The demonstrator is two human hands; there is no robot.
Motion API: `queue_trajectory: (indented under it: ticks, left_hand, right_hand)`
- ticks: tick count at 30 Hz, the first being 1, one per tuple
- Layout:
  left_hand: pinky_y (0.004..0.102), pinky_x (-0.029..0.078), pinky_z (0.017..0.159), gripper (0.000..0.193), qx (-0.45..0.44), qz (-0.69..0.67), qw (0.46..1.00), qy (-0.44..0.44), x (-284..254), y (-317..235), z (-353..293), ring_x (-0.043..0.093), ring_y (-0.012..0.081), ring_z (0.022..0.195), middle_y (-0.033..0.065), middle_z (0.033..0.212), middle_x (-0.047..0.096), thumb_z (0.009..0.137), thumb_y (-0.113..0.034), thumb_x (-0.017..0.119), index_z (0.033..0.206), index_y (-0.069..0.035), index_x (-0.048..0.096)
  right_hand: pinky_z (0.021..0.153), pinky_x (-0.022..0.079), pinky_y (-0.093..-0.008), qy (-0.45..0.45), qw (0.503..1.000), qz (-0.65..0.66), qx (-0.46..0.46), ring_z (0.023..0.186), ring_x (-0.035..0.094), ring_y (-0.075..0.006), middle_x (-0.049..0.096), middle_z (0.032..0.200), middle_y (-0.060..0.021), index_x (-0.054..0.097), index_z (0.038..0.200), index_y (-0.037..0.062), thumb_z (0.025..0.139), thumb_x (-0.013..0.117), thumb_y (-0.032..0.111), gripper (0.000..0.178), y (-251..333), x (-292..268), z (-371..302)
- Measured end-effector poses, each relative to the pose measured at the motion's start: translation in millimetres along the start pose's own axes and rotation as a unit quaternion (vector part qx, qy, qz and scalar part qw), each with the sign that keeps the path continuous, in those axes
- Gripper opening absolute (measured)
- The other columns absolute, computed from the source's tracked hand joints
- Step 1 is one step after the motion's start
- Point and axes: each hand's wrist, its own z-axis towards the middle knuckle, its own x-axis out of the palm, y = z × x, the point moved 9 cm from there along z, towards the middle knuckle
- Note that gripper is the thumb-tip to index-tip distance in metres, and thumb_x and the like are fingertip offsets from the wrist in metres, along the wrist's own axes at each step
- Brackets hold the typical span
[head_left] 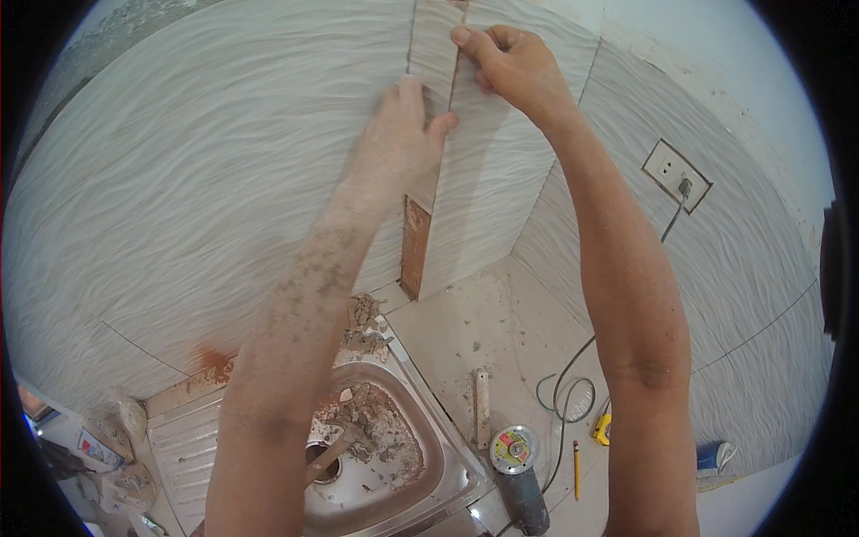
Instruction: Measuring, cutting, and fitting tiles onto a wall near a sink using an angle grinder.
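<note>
A narrow wavy-patterned tile strip (436, 64) stands in a vertical gap between two larger wall tiles. My left hand (398, 139) reaches up to it with fingers stretched and thumb apart, against the strip and the tile on its left. Higher up, my right hand (519, 72) is closed, thumb and fingers drawn together at the seam on the strip's right side. Anything between those fingers is too small or hidden to make out. Below the strip, the gap shows a bare reddish-brown patch (415, 249).
A steel sink (429, 430) holds mortar debris and a wooden-handled tool (331, 452). On the counter lie an angle grinder (521, 483), a flat bar (482, 407), a pencil (577, 470), a tape measure (602, 430) and a cable (559, 403). A wall socket (677, 174) has a plug in it.
</note>
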Motion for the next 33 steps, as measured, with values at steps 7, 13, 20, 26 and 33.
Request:
queue_trajectory:
  ticks: [7, 13, 20, 26, 33]
  left_hand:
    - [0.0385, 0.056, 0.081, 0.061, 0.057, -0.104, 0.993, -0.019, -7.5, 11.8, 9.5, 0.067, 0.0231, 0.093, 0.0195, 0.114, 0.064, 0.1, -0.04, 0.073, 0.132, 0.007, 0.051]
    - [0.0344, 0.055, 0.079, 0.059, 0.055, -0.118, 0.991, -0.029, -2.3, 6.4, 6.6, 0.064, 0.0187, 0.093, 0.0122, 0.11, 0.059, 0.1, -0.033, 0.074, 0.137, 0.006, 0.047]
    - [0.0362, 0.055, 0.081, 0.057, 0.095, -0.077, 0.984, -0.132, 7.2, 8.5, -6.1, 0.064, 0.0212, 0.094, 0.0158, 0.115, 0.059, 0.103, -0.027, 0.069, 0.143, 0.005, 0.045]
    - [0.0454, 0.055, 0.085, 0.058, 0.103, 0.015, 0.981, -0.163, 5.2, -1.5, -11.5, 0.066, 0.0352, 0.1, 0.0267, 0.126, 0.057, 0.105, -0.028, 0.064, 0.148, 0.005, 0.042]
    - [0.0486, 0.055, 0.092, 0.059, 0.031, -0.053, 0.996, -0.065, 2.3, -1.6, -11.4, 0.065, 0.043, 0.113, 0.0285, 0.132, 0.055, 0.106, -0.032, 0.062, 0.148, 0.004, 0.042]
  right_hand:
    - [0.083, 0.058, -0.0422, -0.019, 1.0, 0.011, -0.008, 0.093, 0.075, -0.0296, 0.078, 0.095, -0.0186, 0.079, 0.103, 0.0035, 0.092, 0.069, 0.06, 0.059, -4.6, 5.1, 0.8]
    - [0.076, 0.053, -0.0381, 0.055, 0.997, 0.053, 0.023, 0.084, 0.069, -0.0233, 0.071, 0.09, -0.0139, 0.066, 0.117, 0.0073, 0.09, 0.075, 0.058, 0.058, -12.4, 3.5, -1.0]
    - [0.048, 0.041, -0.0327, -0.019, 0.99, 0.133, -0.05, 0.048, 0.054, -0.0139, 0.057, 0.052, -0.0045, 0.066, 0.063, 0.0085, 0.085, 0.081, 0.055, 0.054, -9.6, 1.2, 3.9]
    - [0.051, 0.046, -0.029, 0.021, 0.987, 0.152, -0.041, 0.055, 0.059, -0.0126, 0.063, 0.061, -0.006, 0.069, 0.073, 0.0063, 0.091, 0.078, 0.051, 0.049, -4.8, 0.8, 3.2]
    - [0.056, 0.05, -0.0277, 0.075, 0.988, 0.134, -0.02, 0.061, 0.063, -0.0135, 0.065, 0.064, -0.0064, 0.07, 0.078, 0.0056, 0.093, 0.075, 0.055, 0.052, -7.1, -0.1, 5.2]
